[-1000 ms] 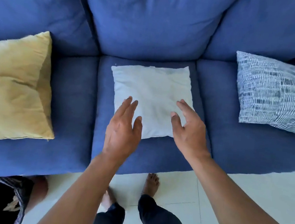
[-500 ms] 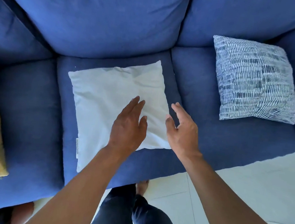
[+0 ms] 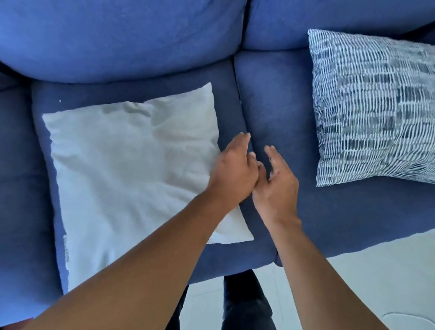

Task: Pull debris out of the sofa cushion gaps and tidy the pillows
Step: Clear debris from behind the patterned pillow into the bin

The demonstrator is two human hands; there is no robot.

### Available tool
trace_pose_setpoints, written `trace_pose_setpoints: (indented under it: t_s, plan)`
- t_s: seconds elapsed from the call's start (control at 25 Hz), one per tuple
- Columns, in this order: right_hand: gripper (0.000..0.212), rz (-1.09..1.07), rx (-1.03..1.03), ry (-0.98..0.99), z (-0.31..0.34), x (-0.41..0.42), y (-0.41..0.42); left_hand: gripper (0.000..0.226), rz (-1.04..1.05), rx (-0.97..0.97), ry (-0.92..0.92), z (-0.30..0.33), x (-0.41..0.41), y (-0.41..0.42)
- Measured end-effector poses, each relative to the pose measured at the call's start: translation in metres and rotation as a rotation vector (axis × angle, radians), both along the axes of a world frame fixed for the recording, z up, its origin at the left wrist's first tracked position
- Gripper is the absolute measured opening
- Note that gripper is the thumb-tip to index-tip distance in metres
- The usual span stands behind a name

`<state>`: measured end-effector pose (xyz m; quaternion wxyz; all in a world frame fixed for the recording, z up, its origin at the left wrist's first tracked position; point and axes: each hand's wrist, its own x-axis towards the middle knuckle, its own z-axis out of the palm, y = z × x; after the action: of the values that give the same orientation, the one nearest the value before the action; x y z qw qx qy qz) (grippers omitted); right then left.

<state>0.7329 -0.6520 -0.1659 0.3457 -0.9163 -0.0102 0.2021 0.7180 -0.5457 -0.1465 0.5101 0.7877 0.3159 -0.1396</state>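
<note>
A: Where are the hands?

B: Centre of the frame, side by side over the seam between two seat cushions. The left hand (image 3: 233, 170) hangs at the right edge of the white pillow (image 3: 129, 171); its forefinger points up the frame, the other fingers are loosely bent, and it holds nothing. The right hand (image 3: 276, 183) is just beside it, fingers straight and slightly spread, palm turned towards the left hand, also holding nothing.

A: Why there?

B: My reading is that they aim at the cushion gap (image 3: 241, 113), the dark line running from upper centre down to the hands. Two hands set close on either side of a seam suits spreading it apart to look inside. Whether the fingertips touch the fabric, I cannot tell.

A: Any debris?

B: Little shows. A small pale speck (image 3: 240, 102) sits at the seam above the hands, and another white speck (image 3: 60, 101) lies on the middle seat cushion (image 3: 126, 94), upper left of the white pillow. Inside the gap nothing can be seen.

A: And the pillows?

B: The white one lies flat and skewed on the middle cushion, its lower right corner reaching the front edge. The striped pillow (image 3: 382, 113) lies flat on the right seat cushion (image 3: 280, 104), upper right of the frame, well apart from the hands. Both seem not yet stood up against the backrest (image 3: 114, 17), so tidying looks left to do.
</note>
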Motion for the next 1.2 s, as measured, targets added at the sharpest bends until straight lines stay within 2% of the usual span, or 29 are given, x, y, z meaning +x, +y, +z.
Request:
trace_pose_setpoints:
  t_s: [0.28,0.48,0.6,0.68,0.8,0.88,0.96,1.08,1.2]
  plan:
    - [0.042,-0.013,0.002,0.213,-0.051,0.028,-0.079,0.050,0.028,0.149,0.256,-0.066,0.006,-0.024]
    - [0.045,0.139,-0.060,0.402,-0.094,0.022,-0.087,0.053,-0.233,0.341,0.122,-0.121,0.015,-0.020]
    - [0.039,0.194,-0.146,0.371,-0.117,0.020,-0.078,0.064,-0.401,0.442,0.153,-0.158,0.042,-0.010]
    - [0.035,0.250,-0.195,0.337,-0.124,0.020,-0.073,0.072,-0.515,0.505,0.110,-0.179,0.069,-0.001]
    - [0.033,0.310,-0.257,0.322,-0.132,0.020,-0.069,0.087,-0.563,0.603,0.083,-0.203,0.099,0.012]
    - [0.042,0.308,-0.286,0.326,-0.134,0.014,-0.070,0.099,-0.566,0.635,0.113,-0.212,0.105,0.016]
    - [0.054,0.309,-0.278,0.249,-0.136,0.002,-0.074,0.105,-0.539,0.676,0.132,-0.216,0.110,0.021]
    - [0.056,0.436,-0.332,0.076,-0.145,-0.008,-0.088,0.098,-0.561,0.738,0.124,-0.217,0.126,0.041]
    - [0.066,0.606,-0.393,0.188,-0.146,0.013,-0.088,0.074,-0.597,0.822,0.138,-0.221,0.139,0.051]
